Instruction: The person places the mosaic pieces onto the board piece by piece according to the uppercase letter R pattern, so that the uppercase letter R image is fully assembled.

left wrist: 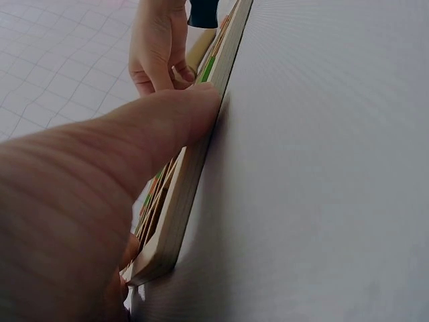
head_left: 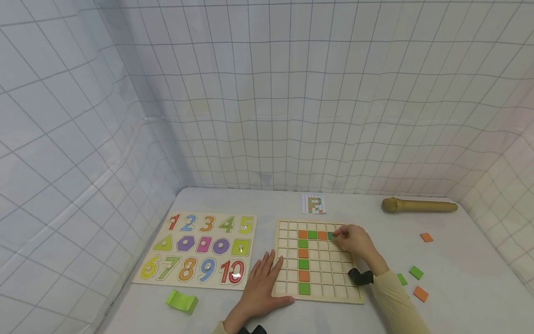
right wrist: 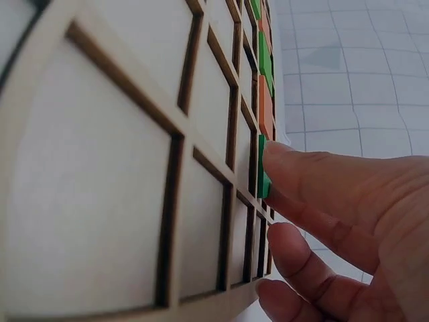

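A wooden grid board (head_left: 323, 298) holds orange and green square tiles, set in one column with a short row running right from its top. At the right end of that row my right hand (head_left: 354, 240) pinches a green tile (right wrist: 263, 171) between thumb and finger. The tile is at a cell of the grid; how deep it sits I cannot tell. My left hand (head_left: 260, 284) rests with spread, straight fingers on the board's left edge. Its thumb (left wrist: 177, 111) lies along the near edge in the left wrist view.
A number-and-shape puzzle board (head_left: 175, 241) lies left, with a light green block (head_left: 182, 301) before it. Behind the grid board is a small pattern card (head_left: 313, 204). Right of it are a brown microphone-shaped stick (head_left: 421, 205) and loose tiles (head_left: 421, 294).
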Demonstrator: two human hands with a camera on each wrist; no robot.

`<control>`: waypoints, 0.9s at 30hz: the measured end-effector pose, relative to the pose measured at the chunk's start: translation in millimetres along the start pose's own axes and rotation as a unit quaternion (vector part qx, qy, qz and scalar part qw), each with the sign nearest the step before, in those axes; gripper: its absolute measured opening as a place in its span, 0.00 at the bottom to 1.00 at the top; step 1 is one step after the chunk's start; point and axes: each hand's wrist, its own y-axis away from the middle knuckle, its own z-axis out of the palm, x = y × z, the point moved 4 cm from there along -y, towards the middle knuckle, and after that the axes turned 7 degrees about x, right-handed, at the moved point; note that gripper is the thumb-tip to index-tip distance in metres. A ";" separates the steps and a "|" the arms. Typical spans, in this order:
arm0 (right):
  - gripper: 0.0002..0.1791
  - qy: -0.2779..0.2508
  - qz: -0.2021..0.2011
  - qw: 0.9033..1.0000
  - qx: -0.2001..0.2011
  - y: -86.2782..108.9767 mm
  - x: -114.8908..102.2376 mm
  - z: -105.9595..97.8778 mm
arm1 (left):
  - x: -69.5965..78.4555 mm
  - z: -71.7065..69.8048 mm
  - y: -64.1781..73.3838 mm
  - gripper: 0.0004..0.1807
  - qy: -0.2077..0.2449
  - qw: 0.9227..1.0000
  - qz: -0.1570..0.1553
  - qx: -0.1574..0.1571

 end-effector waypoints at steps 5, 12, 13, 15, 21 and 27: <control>0.11 -0.003 -0.024 1.000 -0.015 3.2 -1.3 -1.0 | 0.6 -0.5 0.0 0.53 0.001 1.000 -0.003 -0.002; 0.14 0.001 -0.051 0.998 -0.030 5.6 0.0 0.0 | 0.6 -0.6 -0.5 0.53 0.003 1.000 -0.002 0.000; 0.15 0.004 -0.058 0.998 -0.030 5.6 0.5 0.3 | 0.3 -0.5 -0.4 0.53 0.003 1.000 -0.002 0.000; 0.16 0.011 -0.072 0.997 -0.030 5.6 1.2 1.0 | -0.2 -0.2 -0.2 0.53 0.003 1.000 -0.002 0.000; 0.16 0.007 -0.107 0.994 0.007 10.3 0.5 -3.7 | -1.3 0.8 0.1 0.53 0.002 1.000 -0.001 0.000; 0.17 -0.010 -0.095 0.993 0.069 20.8 4.0 -20.0 | -1.3 1.3 -0.5 0.53 0.002 1.000 0.000 -0.002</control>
